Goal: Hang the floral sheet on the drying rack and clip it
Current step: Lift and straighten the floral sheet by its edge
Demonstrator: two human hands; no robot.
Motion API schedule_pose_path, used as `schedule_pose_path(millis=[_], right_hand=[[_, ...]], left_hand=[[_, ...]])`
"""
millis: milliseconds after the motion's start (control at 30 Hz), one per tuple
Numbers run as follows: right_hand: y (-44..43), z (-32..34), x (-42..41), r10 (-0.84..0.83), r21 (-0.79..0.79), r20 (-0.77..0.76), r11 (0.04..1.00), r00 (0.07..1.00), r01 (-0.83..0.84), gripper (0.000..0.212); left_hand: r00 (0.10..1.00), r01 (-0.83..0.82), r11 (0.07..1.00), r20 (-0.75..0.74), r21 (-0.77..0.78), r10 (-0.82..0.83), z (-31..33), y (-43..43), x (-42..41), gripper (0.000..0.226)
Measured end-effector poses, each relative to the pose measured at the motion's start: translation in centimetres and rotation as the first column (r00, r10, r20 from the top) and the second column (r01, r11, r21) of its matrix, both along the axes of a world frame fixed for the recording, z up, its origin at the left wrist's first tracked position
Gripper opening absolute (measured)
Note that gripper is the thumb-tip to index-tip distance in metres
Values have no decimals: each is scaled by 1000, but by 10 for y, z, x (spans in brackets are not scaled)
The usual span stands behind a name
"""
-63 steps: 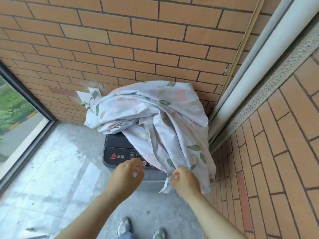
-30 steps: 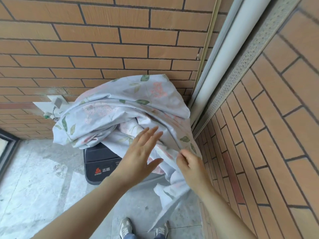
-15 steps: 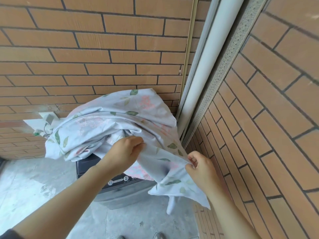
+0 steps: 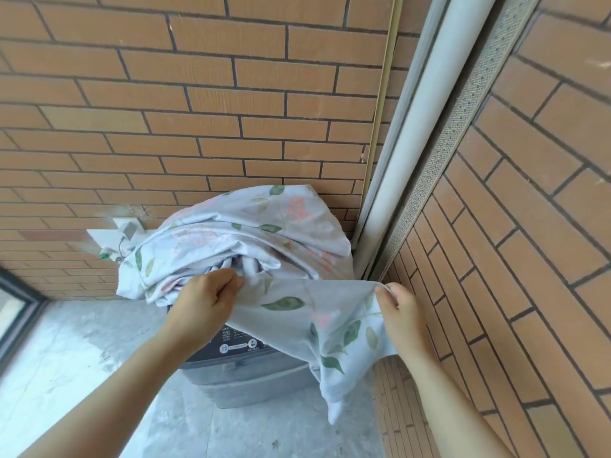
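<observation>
The floral sheet (image 4: 251, 233), pale with green leaves and pink flowers, lies bunched in a heap on top of a dark washing machine (image 4: 241, 368). My left hand (image 4: 205, 302) grips the sheet's edge near the heap. My right hand (image 4: 396, 309) pinches the same edge further right. Between both hands the edge is stretched taut, and a flap of cloth hangs below it in front of the machine. No drying rack or clips are in view.
Brick walls stand behind and to the right, meeting at a corner with a white pipe (image 4: 423, 133). A white wall socket (image 4: 122, 233) sits left of the heap. A dark window frame (image 4: 20, 302) borders the grey floor (image 4: 66, 358) at left.
My left hand went from open to gripping the sheet's edge. Both hands have lifted and moved apart, pulling the edge taut between them. My view has tilted upward.
</observation>
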State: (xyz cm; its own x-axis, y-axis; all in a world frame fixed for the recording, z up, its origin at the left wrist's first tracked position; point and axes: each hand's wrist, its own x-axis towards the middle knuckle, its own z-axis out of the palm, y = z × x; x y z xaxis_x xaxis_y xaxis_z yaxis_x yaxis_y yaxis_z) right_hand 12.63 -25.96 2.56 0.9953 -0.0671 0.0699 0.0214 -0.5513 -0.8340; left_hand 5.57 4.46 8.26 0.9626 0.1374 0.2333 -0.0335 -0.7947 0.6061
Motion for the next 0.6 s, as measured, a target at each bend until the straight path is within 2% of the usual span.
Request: schedule_pose_path(millis=[200,400,600], right_hand=[[6,19,17,186,58,87,980,979,-191,44],[34,29,9,349,-42,99,937,932,-347,45],[58,60,-41,432,-52,157,901,888,-430,47]], left_hand=[[987,-160,986,-10,-56,160,3,-1,-39,34],[946,-325,943,-31,-77,324,-6,2,-116,35],[905,-416,906,61,-74,421,17,15,-193,37]])
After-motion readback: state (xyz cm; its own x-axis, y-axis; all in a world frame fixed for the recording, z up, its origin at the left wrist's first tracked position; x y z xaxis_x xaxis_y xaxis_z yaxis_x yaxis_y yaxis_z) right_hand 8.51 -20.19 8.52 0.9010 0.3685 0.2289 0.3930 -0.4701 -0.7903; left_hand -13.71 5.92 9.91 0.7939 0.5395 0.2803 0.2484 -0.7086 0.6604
